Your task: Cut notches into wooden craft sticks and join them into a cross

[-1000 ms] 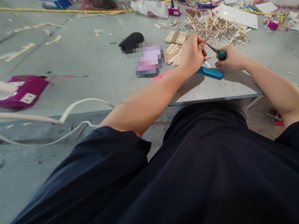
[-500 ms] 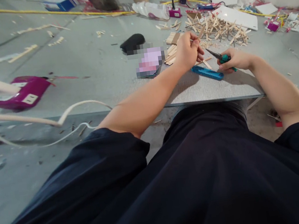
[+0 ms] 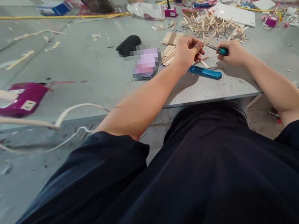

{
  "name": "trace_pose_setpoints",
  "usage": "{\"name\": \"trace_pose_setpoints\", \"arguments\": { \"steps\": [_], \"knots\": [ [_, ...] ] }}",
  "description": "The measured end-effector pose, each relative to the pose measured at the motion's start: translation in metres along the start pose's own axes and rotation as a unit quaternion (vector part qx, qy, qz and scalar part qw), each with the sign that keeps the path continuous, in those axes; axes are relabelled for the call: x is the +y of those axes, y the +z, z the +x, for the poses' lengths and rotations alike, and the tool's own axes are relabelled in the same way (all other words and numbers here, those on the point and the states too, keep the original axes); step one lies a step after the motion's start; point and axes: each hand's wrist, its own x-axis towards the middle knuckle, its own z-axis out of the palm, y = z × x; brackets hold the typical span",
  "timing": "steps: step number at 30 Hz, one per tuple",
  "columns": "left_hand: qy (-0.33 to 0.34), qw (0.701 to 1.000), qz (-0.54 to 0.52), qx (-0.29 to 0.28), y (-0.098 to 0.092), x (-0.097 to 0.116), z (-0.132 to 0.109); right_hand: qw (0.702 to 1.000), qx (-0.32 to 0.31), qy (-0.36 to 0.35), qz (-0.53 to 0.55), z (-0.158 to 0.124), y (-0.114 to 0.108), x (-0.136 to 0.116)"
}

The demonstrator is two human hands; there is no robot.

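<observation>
Long-nosed pliers with green and black handles [image 3: 223, 51] are gripped in my right hand [image 3: 234, 54], their tips pointing left. My left hand [image 3: 188, 52] is closed in a pinch just left of the tips; what it pinches is too small to make out. Beneath the hands lies a blue cutter-like tool [image 3: 205, 72] on the table. Loose wooden sticks [image 3: 169, 55] and a bundled stack of sticks [image 3: 172, 37] lie left of my left hand. Behind both hands is a heap of wooden pieces [image 3: 213, 24].
A phone with a blurred screen [image 3: 147, 62] and a black case [image 3: 129, 45] lie to the left. Farther left is a purple power strip [image 3: 18, 100] beside pale cables. A plastic bottle [image 3: 147, 11] and a white board [image 3: 232, 13] lie at the back.
My hands have drawn closer, bringing the pliers' tips up to my left fingers. The pliers look more closed and level. The whole view has shifted slightly.
</observation>
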Motion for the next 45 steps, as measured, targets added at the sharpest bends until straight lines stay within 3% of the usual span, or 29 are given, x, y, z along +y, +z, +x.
{"name": "trace_pose_setpoints", "arguments": {
  "steps": [28,34,41,45],
  "knots": [
    [-0.032,0.999,0.003,-0.009,-0.002,0.0,0.002,0.998,-0.038,-0.03,0.033,0.003,0.001,0.016],
    [-0.028,0.999,-0.017,-0.023,-0.001,-0.002,0.004,0.998,-0.04,-0.001,0.045,0.005,0.005,0.015],
    [-0.054,0.998,-0.026,-0.012,0.006,0.0,-0.002,0.999,-0.016,-0.011,0.029,0.005,0.004,0.011],
    [-0.034,0.999,0.01,-0.01,0.005,-0.004,-0.002,1.0,0.001,-0.015,-0.014,0.004,0.004,0.01]
  ]
}}
